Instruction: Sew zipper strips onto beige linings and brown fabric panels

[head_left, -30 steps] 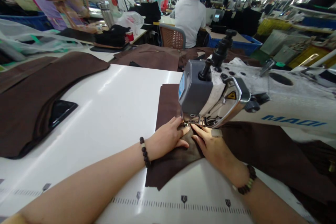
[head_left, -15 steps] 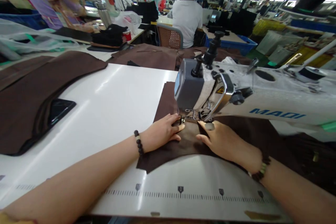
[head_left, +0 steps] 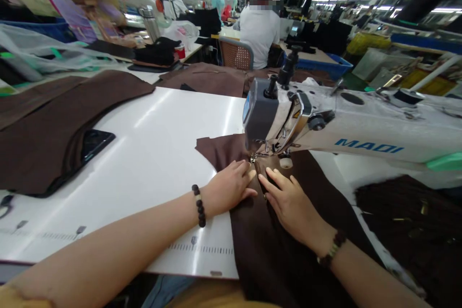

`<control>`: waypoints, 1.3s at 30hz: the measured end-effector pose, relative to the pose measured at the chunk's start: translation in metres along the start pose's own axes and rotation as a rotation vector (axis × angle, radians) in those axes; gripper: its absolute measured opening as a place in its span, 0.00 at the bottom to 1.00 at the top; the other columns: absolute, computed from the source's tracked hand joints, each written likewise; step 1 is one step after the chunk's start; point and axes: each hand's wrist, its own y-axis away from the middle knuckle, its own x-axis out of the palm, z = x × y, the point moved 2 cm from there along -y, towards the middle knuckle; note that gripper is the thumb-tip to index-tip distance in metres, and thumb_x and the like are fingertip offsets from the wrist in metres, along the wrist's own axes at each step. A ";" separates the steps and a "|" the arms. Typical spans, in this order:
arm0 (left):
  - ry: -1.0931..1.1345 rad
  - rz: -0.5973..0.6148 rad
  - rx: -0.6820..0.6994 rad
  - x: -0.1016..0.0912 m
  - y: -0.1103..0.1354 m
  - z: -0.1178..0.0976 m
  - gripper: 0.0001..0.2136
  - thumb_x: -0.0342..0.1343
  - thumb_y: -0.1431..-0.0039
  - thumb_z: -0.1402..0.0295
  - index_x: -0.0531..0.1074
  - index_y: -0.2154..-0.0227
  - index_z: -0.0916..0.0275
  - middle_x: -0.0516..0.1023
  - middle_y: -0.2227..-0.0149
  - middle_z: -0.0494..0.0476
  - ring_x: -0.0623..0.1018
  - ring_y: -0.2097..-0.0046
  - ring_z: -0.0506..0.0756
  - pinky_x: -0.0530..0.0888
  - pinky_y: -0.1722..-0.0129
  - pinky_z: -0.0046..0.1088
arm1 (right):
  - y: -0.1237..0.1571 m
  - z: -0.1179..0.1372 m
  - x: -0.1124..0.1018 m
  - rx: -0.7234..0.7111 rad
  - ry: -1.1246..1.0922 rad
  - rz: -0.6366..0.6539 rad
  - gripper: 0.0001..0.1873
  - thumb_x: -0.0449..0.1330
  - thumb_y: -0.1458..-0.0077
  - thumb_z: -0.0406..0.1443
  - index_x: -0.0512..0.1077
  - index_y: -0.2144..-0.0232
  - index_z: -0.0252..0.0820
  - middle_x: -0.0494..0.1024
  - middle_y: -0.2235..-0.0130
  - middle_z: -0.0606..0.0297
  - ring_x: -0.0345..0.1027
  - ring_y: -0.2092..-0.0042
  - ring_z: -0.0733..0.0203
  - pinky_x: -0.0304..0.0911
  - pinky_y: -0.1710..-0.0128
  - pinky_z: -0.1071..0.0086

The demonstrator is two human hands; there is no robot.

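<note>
A dark brown fabric piece (head_left: 274,245) lies under the head of a white sewing machine (head_left: 361,134) and hangs over the table's near edge. My left hand (head_left: 231,187) rests flat on the cloth just left of the needle, fingers stretched out. My right hand (head_left: 288,202) lies flat on the cloth right of the seam, fingers pointing at the presser foot (head_left: 258,156). Both wrists wear bead bracelets.
The white table (head_left: 155,149) has a ruler scale along its front edge. Brown fabric pieces (head_left: 43,125) and a black phone (head_left: 96,142) lie at the left. More brown cloth (head_left: 407,221) sits at the right. A person in a white shirt (head_left: 260,33) sits ahead.
The brown fabric has been turned under the needle: its long part now runs toward me over the table edge. Both hands shifted with it, staying flat beside the presser foot.
</note>
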 end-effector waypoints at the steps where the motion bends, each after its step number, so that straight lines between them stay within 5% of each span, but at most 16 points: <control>1: -0.003 -0.004 0.009 0.001 0.001 0.002 0.22 0.51 0.43 0.56 0.64 0.53 0.69 0.67 0.55 0.66 0.66 0.48 0.61 0.65 0.49 0.41 | 0.002 0.005 0.001 0.019 0.028 -0.001 0.22 0.45 0.42 0.32 0.60 0.45 0.45 0.59 0.42 0.57 0.53 0.42 0.51 0.54 0.48 0.48; 22: 0.089 0.012 0.105 0.005 0.000 0.026 0.24 0.51 0.44 0.56 0.64 0.50 0.68 0.64 0.50 0.68 0.64 0.46 0.63 0.61 0.45 0.45 | -0.005 0.014 -0.003 0.043 0.058 -0.028 0.21 0.49 0.43 0.32 0.63 0.47 0.44 0.64 0.45 0.56 0.57 0.47 0.49 0.58 0.53 0.53; 27: 0.284 0.240 0.128 -0.026 0.021 0.004 0.15 0.52 0.43 0.59 0.72 0.60 0.64 0.69 0.54 0.62 0.71 0.52 0.57 0.67 0.50 0.34 | -0.013 0.002 -0.014 -0.043 -0.199 -0.009 0.17 0.47 0.44 0.28 0.71 0.59 0.46 0.67 0.53 0.60 0.59 0.51 0.59 0.56 0.52 0.63; 30: 0.424 0.367 0.272 -0.044 0.052 -0.021 0.26 0.59 0.52 0.53 0.66 0.52 0.61 0.69 0.52 0.58 0.70 0.50 0.57 0.60 0.43 0.37 | -0.019 0.000 -0.020 -0.043 -0.267 0.046 0.17 0.47 0.46 0.26 0.72 0.64 0.47 0.68 0.57 0.64 0.59 0.54 0.62 0.55 0.54 0.66; 34: 0.243 0.304 0.234 -0.045 0.084 -0.044 0.33 0.59 0.48 0.62 0.51 0.42 0.62 0.62 0.45 0.64 0.63 0.44 0.61 0.52 0.42 0.49 | -0.028 0.004 -0.024 -0.031 -0.242 0.120 0.16 0.47 0.47 0.26 0.72 0.68 0.46 0.68 0.62 0.64 0.59 0.58 0.63 0.55 0.56 0.68; 39: 0.131 0.134 0.252 -0.030 0.096 -0.059 0.24 0.52 0.43 0.67 0.57 0.45 0.66 0.71 0.56 0.60 0.69 0.55 0.58 0.54 0.44 0.49 | -0.031 0.009 -0.025 0.028 -0.226 0.145 0.13 0.47 0.47 0.27 0.71 0.71 0.43 0.67 0.63 0.63 0.59 0.61 0.63 0.55 0.59 0.69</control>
